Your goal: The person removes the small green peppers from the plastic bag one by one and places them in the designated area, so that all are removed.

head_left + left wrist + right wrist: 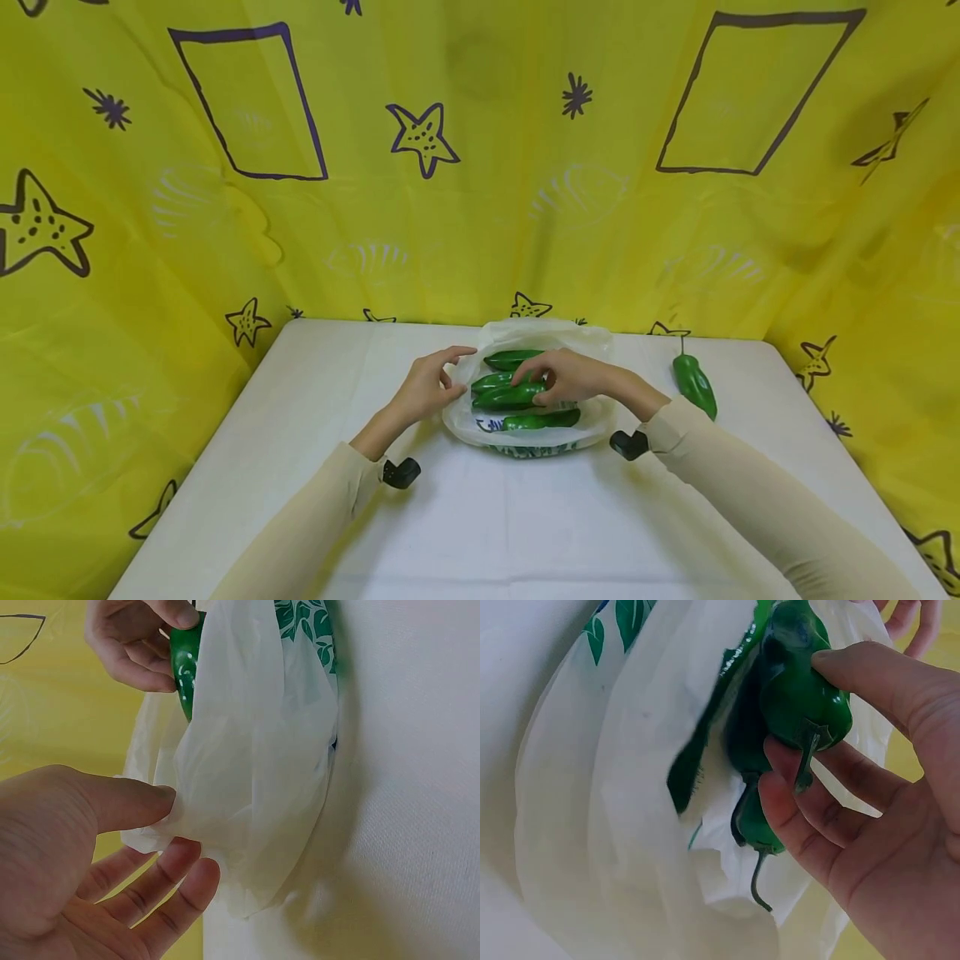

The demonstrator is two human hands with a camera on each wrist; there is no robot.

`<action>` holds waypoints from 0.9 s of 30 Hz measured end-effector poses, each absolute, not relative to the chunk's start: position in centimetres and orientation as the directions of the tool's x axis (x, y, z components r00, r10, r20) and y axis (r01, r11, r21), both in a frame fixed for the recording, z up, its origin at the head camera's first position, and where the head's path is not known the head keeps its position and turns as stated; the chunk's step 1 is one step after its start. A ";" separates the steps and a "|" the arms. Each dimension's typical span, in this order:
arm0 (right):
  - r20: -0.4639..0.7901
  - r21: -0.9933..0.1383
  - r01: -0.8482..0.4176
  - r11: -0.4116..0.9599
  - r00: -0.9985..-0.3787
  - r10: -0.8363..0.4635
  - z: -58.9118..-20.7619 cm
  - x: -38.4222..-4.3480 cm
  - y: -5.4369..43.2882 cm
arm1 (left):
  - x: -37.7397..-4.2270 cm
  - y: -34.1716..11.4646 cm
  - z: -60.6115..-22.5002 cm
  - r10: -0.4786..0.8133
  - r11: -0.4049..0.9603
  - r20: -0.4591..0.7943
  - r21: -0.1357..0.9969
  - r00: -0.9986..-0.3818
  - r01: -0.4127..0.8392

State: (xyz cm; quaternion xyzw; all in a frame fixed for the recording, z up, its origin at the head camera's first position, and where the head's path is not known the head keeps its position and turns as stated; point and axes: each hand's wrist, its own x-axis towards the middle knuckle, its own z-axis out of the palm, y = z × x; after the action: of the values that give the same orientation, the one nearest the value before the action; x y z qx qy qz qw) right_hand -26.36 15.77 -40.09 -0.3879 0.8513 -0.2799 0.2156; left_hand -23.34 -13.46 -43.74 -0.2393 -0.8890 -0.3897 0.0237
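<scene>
On a white table [465, 533], a plastic bag [555, 335] meets your left hand [426, 386], fingers relaxed, at the bag's left rim; inside, your nearer right hand [573, 377] pinches a green pepper [802, 701] by its stem end, its long axis running left from those fingers.

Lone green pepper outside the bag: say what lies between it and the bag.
In the head view, the right forearm and sleeve cuff show between the bag and the pepper, with white tabletop beyond.
</scene>
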 end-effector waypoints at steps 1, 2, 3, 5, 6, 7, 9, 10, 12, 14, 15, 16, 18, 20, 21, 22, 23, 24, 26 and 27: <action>-0.144 -0.644 -0.543 0.539 -0.606 -0.783 -40.0 -26.3 15.8 | -23.3 -13.5 -43.8 0.407 0.583 0.228 0.681 -0.885 0.444; -0.139 -0.645 -0.545 0.536 -0.606 -0.783 -39.8 -26.3 15.9 | -23.4 -13.5 -43.8 0.406 0.583 0.228 0.681 -0.885 0.443; -0.134 -0.648 -0.546 0.532 -0.605 -0.785 -39.7 -26.3 16.0 | -23.4 -13.5 -43.8 0.405 0.584 0.228 0.681 -0.886 0.442; -0.128 -0.650 -0.546 0.529 -0.608 -0.784 -39.5 -26.2 16.2 | -23.4 -13.5 -43.8 0.401 0.585 0.226 0.683 -0.888 0.438; -0.125 -0.650 -0.547 0.528 -0.608 -0.784 -39.4 -26.2 16.3 | -23.4 -13.5 -43.9 0.399 0.586 0.227 0.682 -0.888 0.437; -0.121 -0.651 -0.549 0.524 -0.607 -0.786 -39.3 -26.2 16.4 | -23.4 -13.5 -43.9 0.399 0.587 0.228 0.680 -0.888 0.439; -0.114 -0.654 -0.552 0.518 -0.605 -0.788 -39.2 -26.2 16.7 | -23.4 -13.4 -43.9 0.399 0.587 0.228 0.681 -0.888 0.438; -0.112 -0.652 -0.554 0.518 -0.605 -0.788 -39.2 -26.1 16.8 | -23.4 -13.4 -43.9 0.399 0.586 0.229 0.681 -0.888 0.439; -0.104 -0.654 -0.559 0.511 -0.602 -0.792 -39.0 -26.1 17.0 | -23.4 -13.4 -43.9 0.402 0.584 0.231 0.680 -0.886 0.443; -0.096 -0.656 -0.562 0.504 -0.601 -0.794 -39.0 -26.0 17.3 | -23.3 -13.3 -43.8 0.404 0.583 0.232 0.680 -0.885 0.444; -0.089 -0.657 -0.564 0.500 -0.600 -0.795 -38.9 -26.0 17.4 | -23.3 -13.3 -43.8 0.405 0.583 0.233 0.680 -0.884 0.445; -0.082 -0.660 -0.565 0.495 -0.601 -0.795 -38.9 -26.0 17.6 | -23.3 -13.3 -43.8 0.405 0.582 0.233 0.680 -0.884 0.446; -0.069 -0.667 -0.564 0.488 -0.605 -0.793 -38.7 -25.9 17.9 | -23.3 -13.3 -43.8 0.404 0.581 0.233 0.681 -0.884 0.446; -0.053 -0.669 -0.566 0.482 -0.611 -0.790 -38.6 -25.8 18.2 | -23.3 -13.3 -43.8 0.402 0.581 0.232 0.684 -0.886 0.442; -0.045 -0.669 -0.567 0.481 -0.614 -0.788 -38.5 -25.8 18.3 | -23.3 -13.4 -43.8 0.401 0.580 0.231 0.685 -0.887 0.441; -0.036 -0.668 -0.570 0.478 -0.618 -0.786 -38.5 -25.7 18.4 | -23.3 -13.4 -43.8 0.400 0.580 0.231 0.686 -0.887 0.440; -0.032 -0.665 -0.569 0.483 -0.625 -0.780 -38.4 -25.7 18.6 | -23.3 -13.4 -43.8 0.399 0.579 0.230 0.687 -0.887 0.439; -0.026 -0.664 -0.569 0.485 -0.631 -0.776 -38.4 -25.7 18.8 | -23.3 -13.4 -43.9 0.399 0.579 0.230 0.688 -0.888 0.438; -0.018 -0.666 -0.564 0.488 -0.643 -0.766 -38.3 -25.6 19.1 | -23.3 -13.4 -43.9 0.397 0.580 0.229 0.688 -0.889 0.437; -0.016 -0.670 -0.557 0.491 -0.650 -0.759 -38.3 -25.5 19.2 | -23.3 -13.4 -43.9 0.397 0.580 0.230 0.688 -0.888 0.437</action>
State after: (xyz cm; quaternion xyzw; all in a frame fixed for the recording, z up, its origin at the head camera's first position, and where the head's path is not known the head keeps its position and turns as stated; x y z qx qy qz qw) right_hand -25.53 19.24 -38.31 -0.3876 0.8490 -0.3231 0.1567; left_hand -23.34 -13.40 -43.89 -0.2348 -0.8884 -0.3936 0.0252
